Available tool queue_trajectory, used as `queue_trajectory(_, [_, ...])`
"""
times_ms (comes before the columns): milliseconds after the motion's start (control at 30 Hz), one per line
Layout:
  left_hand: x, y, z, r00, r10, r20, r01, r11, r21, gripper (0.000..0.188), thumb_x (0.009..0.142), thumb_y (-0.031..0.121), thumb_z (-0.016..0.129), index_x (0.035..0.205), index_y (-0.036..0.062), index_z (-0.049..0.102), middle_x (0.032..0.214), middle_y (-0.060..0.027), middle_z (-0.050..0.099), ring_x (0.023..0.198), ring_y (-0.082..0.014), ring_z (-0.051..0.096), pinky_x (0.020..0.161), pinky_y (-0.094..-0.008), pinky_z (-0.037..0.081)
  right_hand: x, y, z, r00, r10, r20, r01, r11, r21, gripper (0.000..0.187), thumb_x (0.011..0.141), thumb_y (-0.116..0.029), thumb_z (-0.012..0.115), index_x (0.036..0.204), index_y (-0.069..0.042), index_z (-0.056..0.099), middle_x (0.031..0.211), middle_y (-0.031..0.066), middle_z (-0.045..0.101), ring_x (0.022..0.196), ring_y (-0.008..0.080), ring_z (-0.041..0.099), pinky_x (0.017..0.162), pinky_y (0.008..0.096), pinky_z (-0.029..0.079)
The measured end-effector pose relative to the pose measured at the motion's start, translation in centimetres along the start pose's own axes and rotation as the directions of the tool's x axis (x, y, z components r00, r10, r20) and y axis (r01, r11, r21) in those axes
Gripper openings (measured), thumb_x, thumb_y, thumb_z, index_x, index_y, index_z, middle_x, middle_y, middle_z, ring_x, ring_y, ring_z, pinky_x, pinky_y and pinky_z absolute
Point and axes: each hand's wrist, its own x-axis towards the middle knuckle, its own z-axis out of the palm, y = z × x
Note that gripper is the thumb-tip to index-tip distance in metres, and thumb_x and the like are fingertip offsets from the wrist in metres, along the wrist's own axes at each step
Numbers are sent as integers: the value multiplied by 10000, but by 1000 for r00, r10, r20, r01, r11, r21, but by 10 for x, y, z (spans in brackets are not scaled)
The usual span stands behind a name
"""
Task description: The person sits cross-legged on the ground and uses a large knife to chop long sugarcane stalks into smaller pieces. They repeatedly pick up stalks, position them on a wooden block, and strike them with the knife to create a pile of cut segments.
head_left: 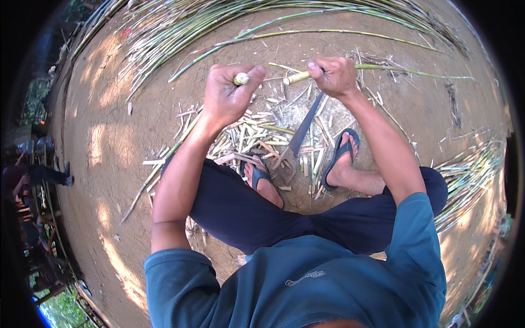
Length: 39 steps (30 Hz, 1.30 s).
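A: Step in hand?

B: Judged as handling of two cut canes, ends being compared or lined up. The left cane (240, 79) is grasped in the left hand (231, 94); the right cane (296, 78) is grasped in the right hand (334, 76). Neither is released.

A: Canes where?

B: Both are held up at the far side of the chips (254, 134), near the far pile (219, 35). Ends are kept apart. The right cane is run out rightward past the fist. The left cane's end is turned toward the viewer; how far it extends can't be told, as it is hidden by hand and forearm.

A: Next move calls for?

B: A steady grip on both, probably. For any sawing, one hand would have to be freed: the saw (305, 126), between the feet (268, 191), is touched by neither hand.

A: Pose?

B: Both arms are stretched forward, elbows slightly bent. Fingers are curled tight on both sides. The left thumb is set beside the cane end; the right thumb is pointed left, along the cane.
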Motion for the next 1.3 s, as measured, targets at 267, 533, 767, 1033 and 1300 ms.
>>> queue_trajectory(267, [12, -45, 12, 945, -324, 35, 306, 919, 249, 364, 877, 239, 658, 680, -47, 551, 515, -88, 417, 520, -121, 357, 482, -373, 321, -72, -16, -89, 648, 382, -659, -636, 748, -192, 319, 847, -315, 554, 732, -18, 583, 973, 132, 596, 1038, 321, 503, 1028, 494, 212])
queue_trajectory(533, [-2, -19, 50, 890, -317, 328, 259, 943, 211, 328, 888, 193, 663, 701, -48, 543, 527, -28, 392, 540, -84, 347, 474, -333, 288, -214, -2, -160, -434, 886, 164, 76, -145, 986, 109, 884, -38, 486, 989, -9, 473, 855, 161, 566, 501, 149, 440, 394, 239, 354])
queue_trajectory(767, [4, -17, 65, 878, -259, 403, 183, 959, 217, 266, 881, 169, 664, 781, -32, 521, 585, -64, 425, 576, -117, 375, 516, -338, 336, -168, -43, -335, -166, 903, -395, -448, 288, 846, 49, 898, 54, 439, 879, 34, 479, 725, 92, 500, 467, 82, 399, 367, 220, 298])
queue_trajectory(1033, [-8, -34, 70, 841, -237, 486, 108, 955, 278, 176, 906, 70, 513, 1058, -15, 487, 758, -211, 581, 679, -355, 595, 663, -421, 470, -262, -82, -409, -224, 877, -425, -642, 195, 741, 165, 940, -9, 449, 1072, 41, 534, 713, 43, 512, 455, 56, 375, 380, 211, 292])
queue_trajectory(1300, [-24, -54, 85, 738, -418, 530, 158, 871, 466, 433, 945, 175, 555, 1350, 27, 515, 1063, -325, 637, 995, -458, 637, 851, -483, 492, -325, -124, -367, -321, 787, -526, -805, 65, 590, 527, 926, -22, 489, 1441, 40, 391, 654, 3, 514, 423, 57, 386, 360, 227, 284])
